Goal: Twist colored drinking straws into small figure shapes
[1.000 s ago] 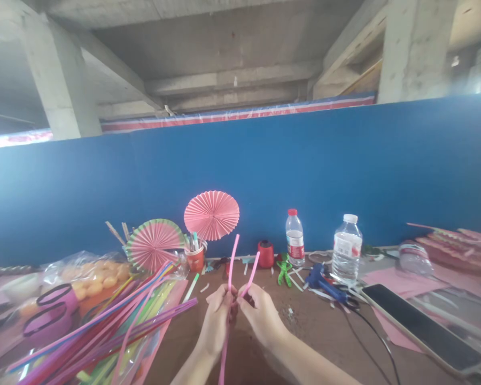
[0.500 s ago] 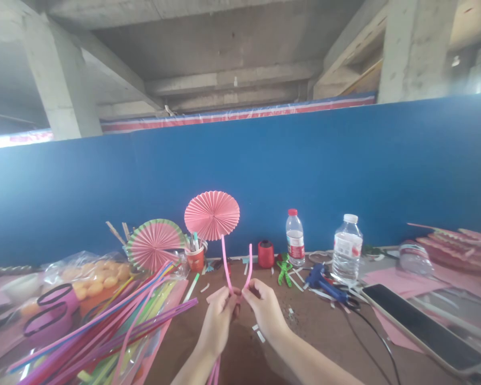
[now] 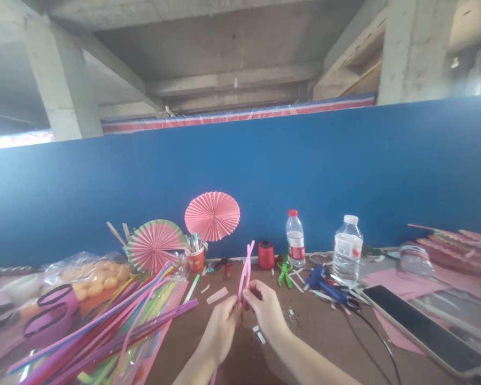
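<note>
Two upper ends of pink pipe cleaner [image 3: 242, 278] rise from between my hands and cross each other near their tips. My left hand [image 3: 224, 321] is closed, pinching the pink strand on the left near its lower part. My right hand [image 3: 264, 305] pinches the other strand between thumb and fingers, right beside the left fingertips. A pink length shows below my left wrist, close to the bottom edge. Whether both ends belong to one piece is hidden by the fingers. A small pink paper strip [image 3: 217, 295] lies on the table just beyond my left hand.
On the left lie a bundle of coloured pipe cleaners [image 3: 104, 331] and purple-handled scissors [image 3: 50, 310]. Pleated paper fans [image 3: 212, 216] and a cup of pens [image 3: 195, 259] stand behind. To the right are bottles [image 3: 347, 251], a blue glue gun [image 3: 324, 283] and a phone [image 3: 425, 329].
The left pink end has swung right and now crosses the right one. My left hand has moved slightly right and down, and the small pink paper strip shows more fully.
</note>
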Action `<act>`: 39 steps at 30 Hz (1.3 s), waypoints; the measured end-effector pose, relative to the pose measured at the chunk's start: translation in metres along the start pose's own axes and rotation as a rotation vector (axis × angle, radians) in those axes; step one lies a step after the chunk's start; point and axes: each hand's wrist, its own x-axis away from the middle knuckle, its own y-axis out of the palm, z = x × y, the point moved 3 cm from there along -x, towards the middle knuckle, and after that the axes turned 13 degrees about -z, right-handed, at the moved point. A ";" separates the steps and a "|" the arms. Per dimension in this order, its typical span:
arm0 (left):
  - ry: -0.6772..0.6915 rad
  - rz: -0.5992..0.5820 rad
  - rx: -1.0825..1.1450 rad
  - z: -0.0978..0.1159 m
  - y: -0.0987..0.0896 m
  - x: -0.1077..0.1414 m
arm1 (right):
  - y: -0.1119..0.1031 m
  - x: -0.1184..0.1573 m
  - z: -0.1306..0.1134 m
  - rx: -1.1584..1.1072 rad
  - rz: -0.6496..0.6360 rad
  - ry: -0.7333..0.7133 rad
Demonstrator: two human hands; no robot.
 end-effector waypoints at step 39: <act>-0.079 0.000 0.146 -0.003 -0.001 -0.004 | -0.020 -0.017 -0.007 -0.110 -0.062 0.077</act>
